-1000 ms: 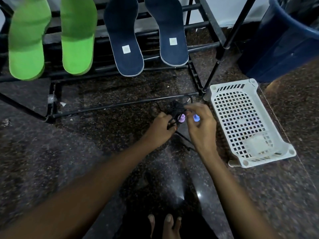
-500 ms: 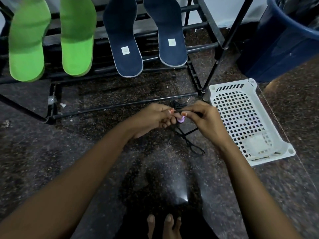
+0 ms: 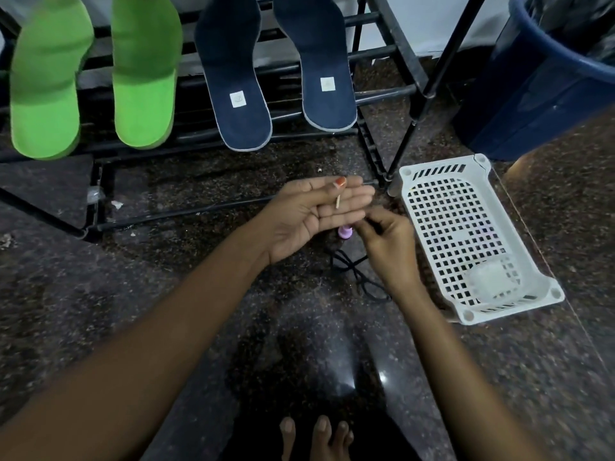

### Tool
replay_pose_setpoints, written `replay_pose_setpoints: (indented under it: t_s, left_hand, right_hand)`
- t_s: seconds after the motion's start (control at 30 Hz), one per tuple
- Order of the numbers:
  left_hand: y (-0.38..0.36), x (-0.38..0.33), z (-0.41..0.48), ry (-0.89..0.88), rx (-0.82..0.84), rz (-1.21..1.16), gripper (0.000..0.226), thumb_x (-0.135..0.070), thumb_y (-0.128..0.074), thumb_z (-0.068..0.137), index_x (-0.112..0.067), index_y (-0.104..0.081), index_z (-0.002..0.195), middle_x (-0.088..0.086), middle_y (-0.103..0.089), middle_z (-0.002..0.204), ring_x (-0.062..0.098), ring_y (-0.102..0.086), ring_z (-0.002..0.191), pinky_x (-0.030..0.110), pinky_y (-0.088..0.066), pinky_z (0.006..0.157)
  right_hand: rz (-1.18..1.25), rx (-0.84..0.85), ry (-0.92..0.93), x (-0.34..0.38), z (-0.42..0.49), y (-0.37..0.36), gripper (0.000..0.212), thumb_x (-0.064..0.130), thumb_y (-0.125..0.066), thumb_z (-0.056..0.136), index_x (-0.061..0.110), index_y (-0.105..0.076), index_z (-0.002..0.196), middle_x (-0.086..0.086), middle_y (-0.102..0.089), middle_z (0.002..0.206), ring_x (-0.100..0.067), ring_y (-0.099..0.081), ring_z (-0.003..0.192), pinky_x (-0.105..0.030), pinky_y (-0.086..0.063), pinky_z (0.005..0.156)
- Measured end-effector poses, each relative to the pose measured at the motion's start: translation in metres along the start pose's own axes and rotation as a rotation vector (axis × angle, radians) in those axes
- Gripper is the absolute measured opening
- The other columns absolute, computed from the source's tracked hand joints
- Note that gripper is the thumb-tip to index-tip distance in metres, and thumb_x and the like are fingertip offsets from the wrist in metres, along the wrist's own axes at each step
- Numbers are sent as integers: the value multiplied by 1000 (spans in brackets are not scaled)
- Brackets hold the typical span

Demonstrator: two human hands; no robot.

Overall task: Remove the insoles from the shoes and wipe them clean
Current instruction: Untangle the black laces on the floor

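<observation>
Seems nearly done: green insoles point(image 3: 45, 94) and navy insoles point(image 3: 233, 78) out of any shoes, propped on the far shoe rack point(image 3: 386, 93), wiping impossible to judge. Left hand point(image 3: 309, 214) flat, fingers point(image 3: 352, 194) straight, small stick point(image 3: 337, 205) across them; right hand point(image 3: 389, 241) just beside, fingers pinching a black cord point(image 3: 362, 277) trailing onto the floor point(image 3: 166, 294)

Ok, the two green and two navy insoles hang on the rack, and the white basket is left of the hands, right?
Not quite. The head view shows the basket on the floor to the right of the hands, just beyond the right hand. The green insoles and navy insoles do hang on the rack.
</observation>
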State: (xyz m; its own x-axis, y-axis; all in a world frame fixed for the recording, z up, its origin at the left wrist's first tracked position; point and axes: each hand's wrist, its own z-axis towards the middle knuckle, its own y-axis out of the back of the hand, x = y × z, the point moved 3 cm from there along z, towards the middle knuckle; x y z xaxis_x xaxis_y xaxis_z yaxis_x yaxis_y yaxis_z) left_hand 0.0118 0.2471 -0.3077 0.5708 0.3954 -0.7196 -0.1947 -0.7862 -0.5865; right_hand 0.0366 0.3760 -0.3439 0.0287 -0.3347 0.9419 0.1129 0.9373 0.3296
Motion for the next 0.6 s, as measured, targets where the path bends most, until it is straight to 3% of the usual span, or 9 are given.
replay_pose_setpoints:
  t_s: [0.13,0.27,0.4,0.5,0.6]
  left_hand:
    - [1,8,8,-69,-101,-53,23,-1,-37,99,1,-60,101,10,-67,108,12,-65,99,27,-57,80]
    - [8,12,12,-97,-168,174,19,-5,-43,99,-3,-62,103,10,-68,110,10,-66,99,27,-55,84]
    - [10,15,11,-89,-178,468,28,-7,-51,95,8,-58,118,8,-68,95,0,-67,75,15,-54,75]
    - [9,16,7,-61,-121,613,22,-6,-49,97,9,-64,102,-3,-66,66,0,-62,61,23,-53,78]
    - [8,14,6,8,-63,577,21,-4,-42,100,1,-62,100,6,-69,84,7,-69,73,27,-56,81]
  right_hand:
    - [-206,58,227,10,-12,-16,11,1,-58,79,-2,-68,79,-11,-65,74,-6,-52,69,-5,-36,66]
    - [-415,189,362,15,-14,-16,19,7,-57,78,-2,-69,89,-15,-67,80,-29,-62,74,-24,-40,68]
    - [-395,141,365,22,-8,0,16,8,-60,77,4,-72,88,-8,-70,84,-21,-63,79,-20,-42,74]
    - [-264,70,294,27,2,12,14,3,-65,76,6,-73,86,-3,-70,82,-7,-61,78,-9,-44,73]
    - [-157,58,214,30,8,17,18,-3,-67,76,13,-72,83,10,-66,76,-3,-61,75,-10,-46,70]
